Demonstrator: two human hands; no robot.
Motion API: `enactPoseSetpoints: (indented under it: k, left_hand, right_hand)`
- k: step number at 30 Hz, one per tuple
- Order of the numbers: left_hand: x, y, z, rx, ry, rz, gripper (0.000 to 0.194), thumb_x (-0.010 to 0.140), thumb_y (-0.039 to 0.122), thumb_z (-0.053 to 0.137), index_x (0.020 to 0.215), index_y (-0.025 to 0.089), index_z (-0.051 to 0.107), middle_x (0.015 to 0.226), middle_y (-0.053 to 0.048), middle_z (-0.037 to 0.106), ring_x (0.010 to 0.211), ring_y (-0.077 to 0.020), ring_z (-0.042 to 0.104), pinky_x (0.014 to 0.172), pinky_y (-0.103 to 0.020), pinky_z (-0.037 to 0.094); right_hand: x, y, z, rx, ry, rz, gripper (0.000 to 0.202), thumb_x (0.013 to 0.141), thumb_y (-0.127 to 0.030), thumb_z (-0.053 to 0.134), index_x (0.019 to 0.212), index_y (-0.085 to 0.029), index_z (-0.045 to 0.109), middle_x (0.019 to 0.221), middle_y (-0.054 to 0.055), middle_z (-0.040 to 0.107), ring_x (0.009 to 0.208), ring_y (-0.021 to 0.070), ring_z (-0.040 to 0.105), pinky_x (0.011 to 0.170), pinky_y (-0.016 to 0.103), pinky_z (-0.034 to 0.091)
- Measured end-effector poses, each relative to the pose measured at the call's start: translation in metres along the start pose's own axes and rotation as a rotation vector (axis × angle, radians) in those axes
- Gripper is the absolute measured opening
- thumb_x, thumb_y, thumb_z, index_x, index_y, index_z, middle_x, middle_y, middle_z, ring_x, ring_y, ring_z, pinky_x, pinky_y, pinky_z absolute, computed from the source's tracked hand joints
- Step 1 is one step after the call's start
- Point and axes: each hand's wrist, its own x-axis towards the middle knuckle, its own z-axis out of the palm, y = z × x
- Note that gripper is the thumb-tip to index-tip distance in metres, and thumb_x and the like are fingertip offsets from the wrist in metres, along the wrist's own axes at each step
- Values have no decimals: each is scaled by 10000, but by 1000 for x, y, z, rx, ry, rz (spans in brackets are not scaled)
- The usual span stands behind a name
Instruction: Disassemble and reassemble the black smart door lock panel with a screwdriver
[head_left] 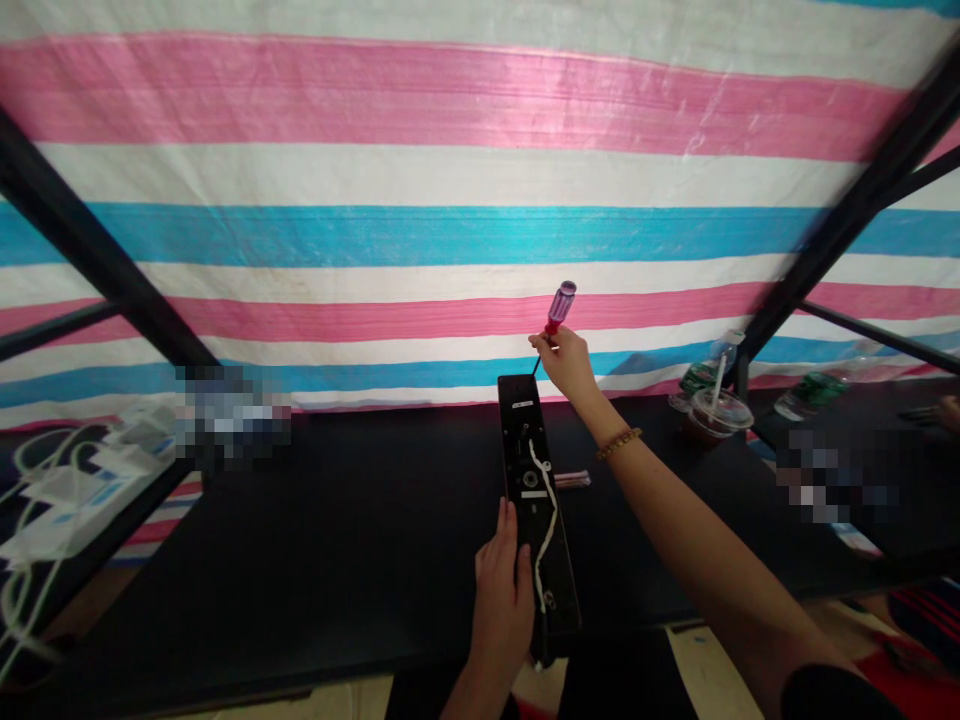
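Observation:
A long, narrow black device (551, 545) lies lengthwise on the black table, with a whitish cable running along its upper face. My left hand (504, 585) rests on the near left side of it, fingers stretched forward. At the far end, my right hand (566, 358) pinches the shaft of a screwdriver (561, 305) with a clear purple and red handle. The screwdriver stands tilted, its tip down by the far right corner of the device; whether it sits in a screw cannot be seen. Beside the device's right edge lies a small slim item (573, 480), perhaps another screwdriver handle.
On the right stand a lidded plastic cup with a straw (718, 412) and a bottle with a green label (701, 375). Another bottle (814, 392) lies farther right. White power strips with cables (90, 495) are at left. A striped sheet (450, 235) hangs behind the table (337, 560).

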Motion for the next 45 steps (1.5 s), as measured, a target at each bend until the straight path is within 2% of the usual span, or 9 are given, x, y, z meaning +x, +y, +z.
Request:
enactPoseSetpoints:
  k: [5, 9, 14, 19, 27, 32, 35, 40, 45]
  left_hand:
    - [1, 1, -1, -38, -1, -15, 549, 1025, 290, 376, 1570, 254, 319, 1614, -95, 381, 1422, -234, 466, 1142, -444, 387]
    - [1, 1, -1, -27, -5, -13, 546, 1029, 289, 364, 1570, 235, 318, 1612, -103, 382, 1402, -244, 486, 1128, -458, 404]
    - [2, 3, -2, -17, 9, -15, 540, 1020, 284, 388, 1557, 230, 354, 1601, -112, 398, 1375, -249, 516, 1104, -448, 431]
    - [2, 3, -2, -14, 0, -18, 536, 1029, 296, 367, 1561, 233, 343, 1612, -100, 382, 1390, -243, 497, 1115, -442, 416]
    - [1, 2, -1, -15, -13, -30, 537, 1032, 288, 360, 1564, 224, 333, 1612, -116, 380, 1391, -248, 488, 1134, -457, 387]
    - [1, 4, -1, -33, -8, -45, 538, 1032, 302, 367, 1564, 232, 333, 1616, -105, 376, 1387, -250, 486, 1120, -451, 401]
    - [1, 3, -1, -40, -15, -51, 539, 1034, 309, 363, 1566, 227, 330, 1615, -103, 380, 1390, -250, 480, 1123, -448, 395]
    - [1, 1, -1, -41, -19, -39, 542, 1036, 308, 355, 1571, 229, 315, 1623, -100, 366, 1397, -247, 477, 1128, -447, 384]
    - [2, 4, -2, -34, -15, -32, 539, 1033, 295, 362, 1567, 242, 323, 1618, -98, 374, 1384, -247, 493, 1119, -451, 397]
  right_hand:
    - [0, 1, -5, 175, -47, 151, 255, 769, -358, 754, 944, -178, 709, 685, 23, 720, 691, 216, 699, 701, 339, 528]
    - [-1, 4, -3, 334, -61, 183, 242, 728, -377, 768, 843, -199, 651, 786, 42, 766, 816, 243, 734, 760, 354, 552]
    - [-3, 7, 3, 471, -20, 171, 235, 762, -383, 728, 887, -226, 605, 880, 42, 774, 902, 229, 734, 829, 377, 572]
    - [-2, 5, 2, 327, 16, 87, 169, 754, -363, 739, 733, -208, 677, 954, 67, 744, 917, 224, 699, 839, 363, 563]
    - [-3, 2, 7, 368, 12, 53, 250, 872, -376, 590, 975, -185, 714, 848, 57, 761, 830, 222, 716, 832, 388, 558]
    - [-3, 1, 9, 215, 130, 24, 225, 827, -413, 658, 790, -198, 711, 832, 58, 725, 736, 192, 661, 748, 342, 552]
    - [-4, 1, 5, 171, 164, 39, 223, 822, -408, 671, 869, -196, 726, 777, 39, 723, 696, 196, 657, 737, 352, 546]
    - [-6, 1, 2, 200, 113, 5, 207, 882, -336, 582, 950, -189, 710, 875, 73, 769, 789, 227, 720, 797, 385, 556]
    - [-7, 0, 5, 227, 60, -8, 220, 922, -342, 535, 1000, -206, 690, 859, 63, 767, 828, 223, 730, 798, 378, 567]
